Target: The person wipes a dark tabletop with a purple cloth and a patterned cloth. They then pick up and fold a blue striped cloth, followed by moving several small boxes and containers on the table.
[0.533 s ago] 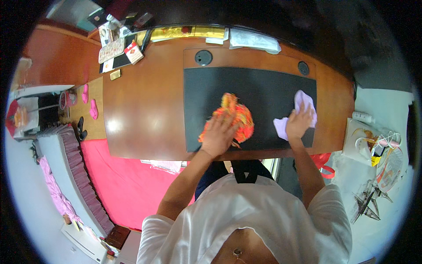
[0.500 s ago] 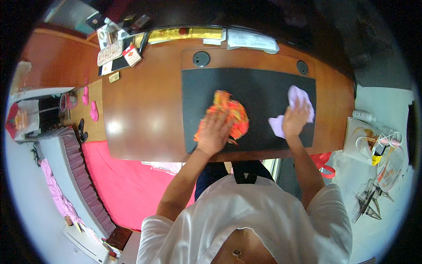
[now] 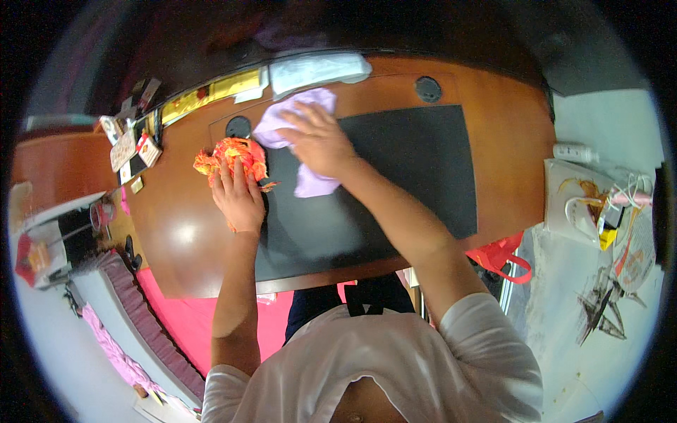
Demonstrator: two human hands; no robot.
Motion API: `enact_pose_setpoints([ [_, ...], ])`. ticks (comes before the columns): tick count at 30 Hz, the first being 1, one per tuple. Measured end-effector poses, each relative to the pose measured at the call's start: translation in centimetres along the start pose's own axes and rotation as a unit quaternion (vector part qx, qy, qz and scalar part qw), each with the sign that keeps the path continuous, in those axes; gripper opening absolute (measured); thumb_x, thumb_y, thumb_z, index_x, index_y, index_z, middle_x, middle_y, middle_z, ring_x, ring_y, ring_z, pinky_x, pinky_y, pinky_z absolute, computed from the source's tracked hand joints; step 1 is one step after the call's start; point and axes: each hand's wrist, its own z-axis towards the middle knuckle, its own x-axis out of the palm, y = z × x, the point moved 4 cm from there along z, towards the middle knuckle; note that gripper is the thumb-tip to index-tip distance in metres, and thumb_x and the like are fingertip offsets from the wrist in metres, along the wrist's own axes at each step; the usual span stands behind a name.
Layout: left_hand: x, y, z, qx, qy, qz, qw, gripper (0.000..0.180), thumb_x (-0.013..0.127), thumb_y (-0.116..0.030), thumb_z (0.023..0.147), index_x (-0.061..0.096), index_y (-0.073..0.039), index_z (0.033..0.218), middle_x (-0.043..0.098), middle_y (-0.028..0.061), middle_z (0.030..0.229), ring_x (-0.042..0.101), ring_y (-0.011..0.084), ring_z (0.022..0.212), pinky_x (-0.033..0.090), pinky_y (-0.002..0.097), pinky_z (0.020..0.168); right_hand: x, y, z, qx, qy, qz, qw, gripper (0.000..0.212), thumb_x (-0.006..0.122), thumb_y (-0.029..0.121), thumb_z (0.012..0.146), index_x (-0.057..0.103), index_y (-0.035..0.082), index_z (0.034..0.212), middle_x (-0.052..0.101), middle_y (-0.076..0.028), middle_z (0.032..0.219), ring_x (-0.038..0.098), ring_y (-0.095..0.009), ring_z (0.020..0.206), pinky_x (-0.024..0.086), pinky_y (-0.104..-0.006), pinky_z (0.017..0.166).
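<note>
My left hand (image 3: 238, 201) lies over a bunched orange-and-yellow patterned cloth (image 3: 241, 151), its fingers stretched out and slightly apart. That cloth rests where the left edge of a black desk mat (image 3: 416, 162) meets the brown wooden desk (image 3: 176, 225). Farther up and to the right, my right hand (image 3: 321, 141) is spread flat on a lilac cloth (image 3: 317, 185). One end of the lilac cloth reaches past the mat's far edge onto the wood; the other end trails nearer to me on the mat. Neither hand's fingers are wrapped round its cloth.
Two round black grommets (image 3: 238, 127) (image 3: 428, 89) sit in the desk's far part. Behind them lie a gold strip (image 3: 210, 96) and a pale plastic-wrapped packet (image 3: 317, 73). Small boxes (image 3: 147, 150) crowd the far left corner. A red bag (image 3: 504, 258) is by the desk's right side.
My right hand has swept the lilac cloth far to the left, toward the mat's far edge. The left hand and orange cloth have shifted left. The view has turned too.
</note>
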Motion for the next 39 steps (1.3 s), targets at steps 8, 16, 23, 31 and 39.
enact_pose_setpoints([
  [8, -0.4, -16.3, -1.4, 0.202, 0.075, -0.140, 0.966, 0.047, 0.063, -0.025, 0.090, 0.061, -0.015, 0.136, 0.043, 0.0148, 0.155, 0.038, 0.0425, 0.140, 0.027, 0.0582, 0.116, -19.5, -13.6, -15.5, 0.314, 0.009, -0.249, 0.916, 0.046, 0.061, 0.021, 0.092, 0.057, 0.017, 0.138, 0.039, -0.013, 0.156, 0.029, -0.038, 0.147, 0.022, -0.0518, 0.122],
  [16, -1.7, -26.9, -11.0, 0.436, 0.216, -0.215, 0.847, 0.043, 0.066, -0.026, 0.089, 0.064, -0.020, 0.131, 0.042, 0.0084, 0.154, 0.038, 0.0354, 0.140, 0.028, 0.0577, 0.117, -20.7, -3.0, -28.9, 0.358, -0.044, -0.228, 0.904, 0.053, 0.072, 0.014, 0.075, 0.061, 0.012, 0.128, 0.043, -0.017, 0.151, 0.034, -0.043, 0.143, 0.027, -0.0580, 0.117],
  [23, -1.5, -29.3, -7.8, 0.473, 0.189, -0.197, 0.838, 0.042, 0.067, -0.025, 0.089, 0.065, -0.019, 0.130, 0.045, 0.0087, 0.153, 0.038, 0.0362, 0.140, 0.029, 0.0559, 0.117, -26.0, -7.0, -32.9, 0.453, -0.114, -0.257, 0.846, 0.040, 0.066, 0.018, 0.088, 0.064, 0.019, 0.128, 0.044, -0.011, 0.152, 0.036, -0.040, 0.142, 0.031, -0.0558, 0.115],
  [31, 0.3, -33.7, -3.7, 0.459, 0.153, -0.169, 0.859, 0.051, 0.066, -0.022, 0.088, 0.059, -0.014, 0.138, 0.042, 0.0110, 0.155, 0.034, 0.0399, 0.143, 0.025, 0.0566, 0.119, -37.9, -6.5, -32.8, 0.364, -0.236, -0.302, 0.849, 0.046, 0.073, 0.011, 0.076, 0.068, 0.021, 0.120, 0.054, -0.009, 0.143, 0.050, -0.038, 0.128, 0.041, -0.0511, 0.106],
  [39, 0.5, -35.2, -5.0, 0.457, 0.132, -0.157, 0.865, 0.047, 0.062, -0.020, 0.091, 0.058, -0.009, 0.137, 0.044, 0.0172, 0.152, 0.040, 0.0425, 0.136, 0.031, 0.0553, 0.111, -41.1, -10.3, -39.9, 0.342, -0.324, -0.482, 0.739, 0.029, 0.075, 0.020, 0.079, 0.066, 0.019, 0.107, 0.062, -0.009, 0.120, 0.057, -0.035, 0.113, 0.046, -0.0467, 0.094],
])
